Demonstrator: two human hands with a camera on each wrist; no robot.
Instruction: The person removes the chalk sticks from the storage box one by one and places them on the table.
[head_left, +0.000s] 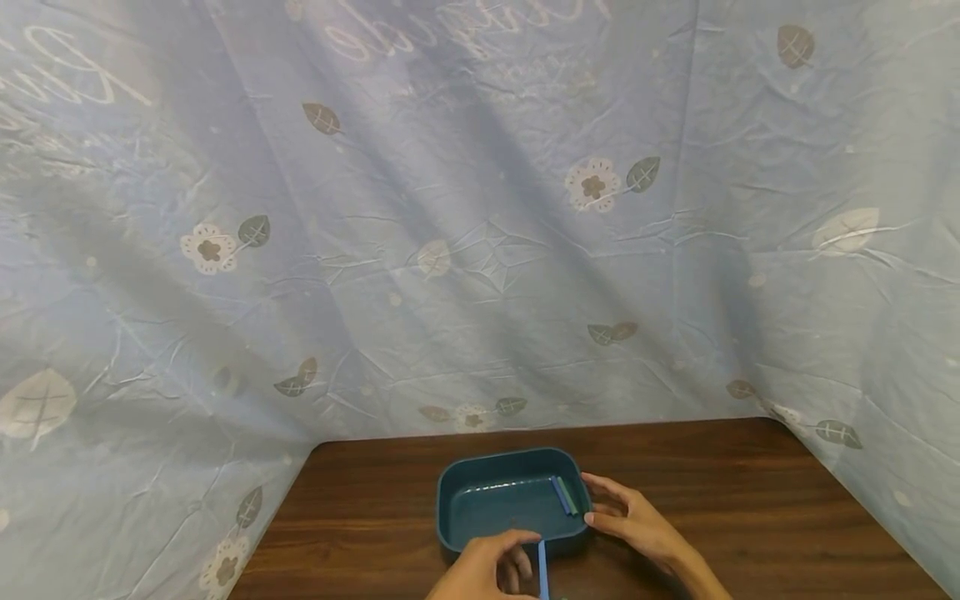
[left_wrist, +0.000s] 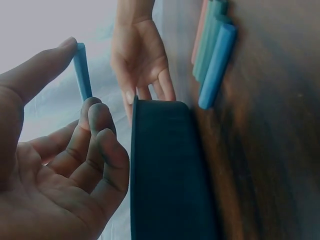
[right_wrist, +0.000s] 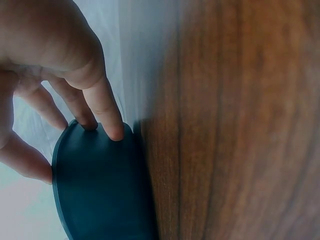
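Observation:
My left hand (head_left: 480, 571) pinches a light blue, chalk-like stick (left_wrist: 83, 72) between the thumb and fingertips. It hovers at the near rim of a dark teal bin (head_left: 491, 510). Inside the bin, against its right end, a blue stick (head_left: 560, 495) and a green stick (head_left: 567, 495) lie side by side. My right hand (head_left: 637, 521) rests at that same end with its fingers spread. In the right wrist view, fingertips (right_wrist: 116, 134) touch the bin's outer wall, while the thumb meets the rim.
The left wrist view shows another blue stick (left_wrist: 218, 65), green sticks (left_wrist: 206, 57) and a pinkish stick (left_wrist: 200, 30) on the brown wooden table (head_left: 360, 500), beside the bin. A pale patterned cloth (head_left: 480, 317) hangs behind the table and along its sides.

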